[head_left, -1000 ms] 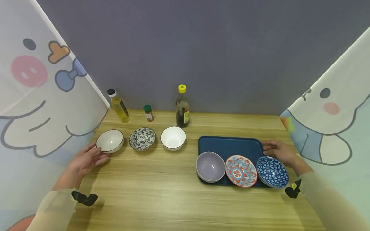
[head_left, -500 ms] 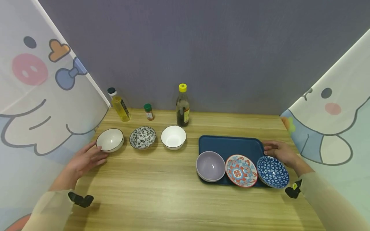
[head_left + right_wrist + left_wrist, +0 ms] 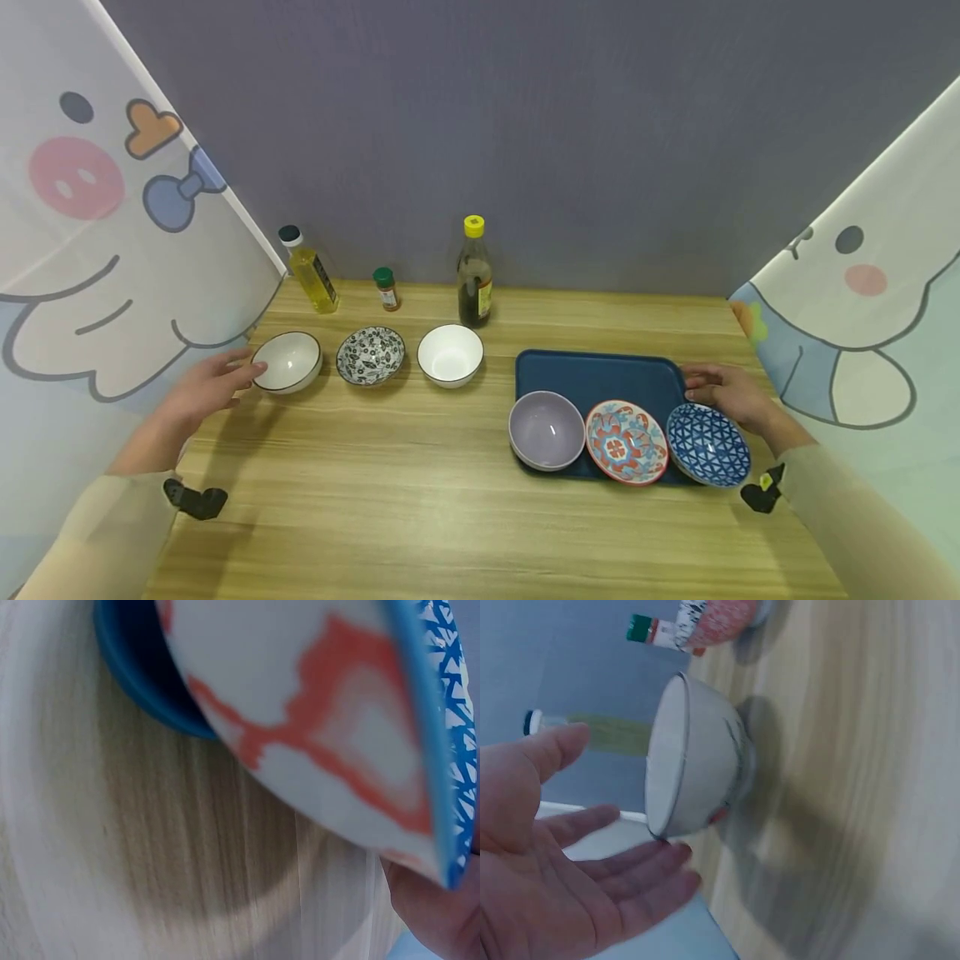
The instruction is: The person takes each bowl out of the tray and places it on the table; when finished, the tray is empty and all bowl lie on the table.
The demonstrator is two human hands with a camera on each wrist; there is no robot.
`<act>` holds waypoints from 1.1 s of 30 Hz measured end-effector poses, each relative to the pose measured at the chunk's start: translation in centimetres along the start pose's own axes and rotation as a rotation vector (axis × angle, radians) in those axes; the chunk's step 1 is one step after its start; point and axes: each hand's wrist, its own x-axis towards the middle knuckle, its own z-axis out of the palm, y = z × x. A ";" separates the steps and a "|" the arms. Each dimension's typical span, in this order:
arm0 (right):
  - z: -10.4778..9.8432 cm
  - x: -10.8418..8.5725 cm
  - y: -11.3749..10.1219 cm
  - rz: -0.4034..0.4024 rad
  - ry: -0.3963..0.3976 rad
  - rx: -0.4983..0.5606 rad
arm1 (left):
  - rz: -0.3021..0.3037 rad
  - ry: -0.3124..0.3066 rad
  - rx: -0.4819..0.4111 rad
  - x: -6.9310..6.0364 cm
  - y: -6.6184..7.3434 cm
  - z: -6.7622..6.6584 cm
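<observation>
A white bowl with a dark rim (image 3: 287,363) stands at the left of the table. My left hand (image 3: 213,385) is beside it, with fingers spread apart and nothing between them in the left wrist view. Its fingertips overlap the bowl's near-left rim in the head view; contact is unclear. On the right, a blue tray (image 3: 592,375) bears a lilac bowl (image 3: 547,431), a red-and-blue flowered bowl (image 3: 627,442) and a blue triangle-patterned bowl (image 3: 708,445). My right hand (image 3: 727,395) lies behind the patterned bowl at the tray's right edge, fingers loosely extended.
A black-and-white floral bowl (image 3: 371,356) and a plain white bowl (image 3: 450,356) continue the left row. Behind stand an oil bottle (image 3: 312,273), a green-capped spice jar (image 3: 387,290) and a yellow-capped dark sauce bottle (image 3: 474,279). Printed curtains (image 3: 862,333) flank the table.
My left hand has drawn back leftward and up from the white bowl, its fingers no longer under the bowl's side. The right hand, tray and bowls stay in place.
</observation>
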 end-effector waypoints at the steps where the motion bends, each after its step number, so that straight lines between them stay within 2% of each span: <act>1: 0.0 0.0 0.1 -0.002 0.000 -0.002 | -0.002 -0.005 0.011 0.0 0.3 -0.1; 5: 0.0 0.1 0.3 -0.002 0.000 -0.006 | -0.030 -0.001 0.072 0.1 1.4 -0.4; 8: 0.0 0.2 0.4 0.001 0.000 -0.010 | -0.009 0.055 0.111 0.1 2.5 -0.2; 12: 0.0 0.2 0.5 0.004 -0.004 -0.010 | 0.072 0.176 0.114 0.1 4.6 0.8; 14: 0.0 0.2 0.5 0.003 -0.007 -0.013 | 0.121 0.214 0.111 0.2 5.9 1.6; 15: 0.0 0.2 0.5 0.003 -0.008 -0.014 | 0.150 0.229 0.113 0.3 6.5 2.1; 18: -0.1 0.1 0.3 0.004 -0.004 -0.020 | 0.226 0.222 0.117 0.8 8.3 3.8; 20: -0.1 0.0 0.1 -0.001 -0.005 -0.027 | 0.257 0.194 0.120 1.1 9.4 5.1; 25: -0.2 -0.2 -0.2 0.009 0.004 -0.035 | 0.308 0.057 0.082 2.2 11.7 8.8; 28: -0.2 -0.2 -0.3 0.020 0.008 -0.032 | 0.343 -0.056 -0.012 3.1 12.8 11.1; 33: -0.1 -0.1 -0.4 0.033 0.009 -0.034 | 0.312 -0.252 -0.185 3.9 14.3 14.8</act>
